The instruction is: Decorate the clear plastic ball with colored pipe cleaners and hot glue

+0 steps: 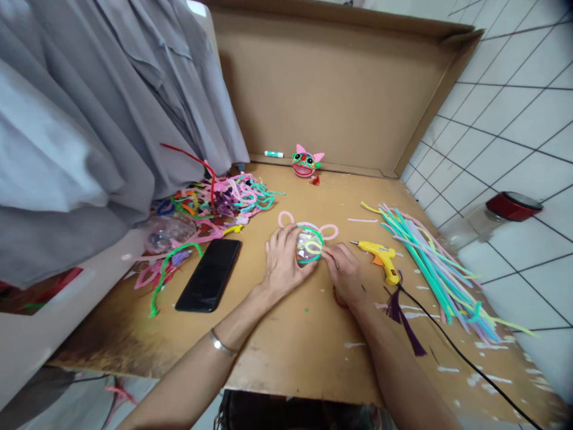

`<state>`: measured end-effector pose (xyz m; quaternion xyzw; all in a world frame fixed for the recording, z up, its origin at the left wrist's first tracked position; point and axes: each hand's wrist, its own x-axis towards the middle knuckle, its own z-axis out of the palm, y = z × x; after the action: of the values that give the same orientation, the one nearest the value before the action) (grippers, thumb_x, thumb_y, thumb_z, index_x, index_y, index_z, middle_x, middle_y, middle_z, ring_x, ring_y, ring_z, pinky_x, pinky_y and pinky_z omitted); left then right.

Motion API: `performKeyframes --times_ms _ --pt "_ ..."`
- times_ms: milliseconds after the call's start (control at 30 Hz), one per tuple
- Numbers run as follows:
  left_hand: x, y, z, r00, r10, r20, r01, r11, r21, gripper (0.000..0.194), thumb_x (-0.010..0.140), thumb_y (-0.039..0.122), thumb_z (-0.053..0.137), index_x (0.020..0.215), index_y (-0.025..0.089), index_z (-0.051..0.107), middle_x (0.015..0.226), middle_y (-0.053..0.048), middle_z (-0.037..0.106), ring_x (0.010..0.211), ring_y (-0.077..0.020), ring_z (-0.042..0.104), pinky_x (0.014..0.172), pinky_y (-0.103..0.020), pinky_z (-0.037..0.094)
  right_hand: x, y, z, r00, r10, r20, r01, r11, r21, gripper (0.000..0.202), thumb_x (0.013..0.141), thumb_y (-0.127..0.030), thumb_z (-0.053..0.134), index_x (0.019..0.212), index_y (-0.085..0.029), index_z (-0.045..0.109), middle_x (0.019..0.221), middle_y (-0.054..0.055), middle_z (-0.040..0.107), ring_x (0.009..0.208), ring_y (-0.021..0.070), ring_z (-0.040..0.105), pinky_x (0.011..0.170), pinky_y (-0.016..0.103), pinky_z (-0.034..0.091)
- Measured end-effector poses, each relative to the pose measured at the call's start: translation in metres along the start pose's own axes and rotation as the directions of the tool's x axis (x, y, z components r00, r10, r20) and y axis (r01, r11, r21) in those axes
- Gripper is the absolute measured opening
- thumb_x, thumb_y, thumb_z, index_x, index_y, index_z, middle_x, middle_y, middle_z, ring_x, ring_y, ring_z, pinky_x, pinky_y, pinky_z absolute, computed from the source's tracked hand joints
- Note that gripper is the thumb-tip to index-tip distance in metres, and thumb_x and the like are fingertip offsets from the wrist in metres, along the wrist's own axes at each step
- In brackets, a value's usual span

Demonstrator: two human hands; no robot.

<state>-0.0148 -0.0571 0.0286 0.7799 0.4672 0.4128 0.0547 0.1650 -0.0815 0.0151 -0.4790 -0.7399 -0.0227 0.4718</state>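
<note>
A clear plastic ball (303, 253) rimmed with green pipe cleaner sits in my left hand (283, 255), whose fingers wrap its left side. Two pink pipe-cleaner loops (329, 232) stick out from the ball's top like ears. Across its front lies a bent yellow pipe cleaner (312, 243). My right hand (344, 267) pinches at that yellow piece's right end, against the ball's edge; the fingertips partly cover the spot. Something dark red, mostly hidden, shows under my right wrist.
Right of my hands lie a yellow glue gun (379, 258) with a black cord, a purple tassel (405, 322) and a pipe-cleaner bundle (430, 263). A black phone (209, 275) and a tangled pipe-cleaner pile (233, 194) are left. A finished-looking animal face (304, 164) stands behind.
</note>
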Motion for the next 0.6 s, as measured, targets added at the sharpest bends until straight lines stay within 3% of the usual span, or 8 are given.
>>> performKeyframes --times_ms 300,600 --pt "0.0001 -0.0033 -0.0013 1.0 0.019 0.02 -0.02 0.998 0.057 0.069 0.078 0.055 0.069 0.138 0.027 0.052 0.131 -0.014 0.05 0.117 -0.0316 0.05 0.095 -0.043 0.042 0.0006 -0.0006 -0.0017 1.0 -0.01 0.01 0.01 1.0 0.02 0.021 0.099 -0.023 0.05 0.097 -0.022 0.071 0.086 0.007 0.07 0.08 0.0204 0.064 0.073 0.035 0.053" --pt "0.0015 -0.004 -0.0033 0.999 0.017 0.049 -0.021 0.997 0.081 0.069 0.076 0.052 0.07 0.137 0.025 0.054 0.129 -0.015 0.048 0.116 -0.0333 0.048 0.094 -0.046 0.043 0.002 -0.0008 -0.0025 0.999 -0.032 0.025 0.033 0.999 -0.014 0.023 0.099 -0.024 0.049 0.096 -0.022 0.072 0.084 0.007 0.069 0.078 0.0204 0.063 0.072 0.034 0.052"
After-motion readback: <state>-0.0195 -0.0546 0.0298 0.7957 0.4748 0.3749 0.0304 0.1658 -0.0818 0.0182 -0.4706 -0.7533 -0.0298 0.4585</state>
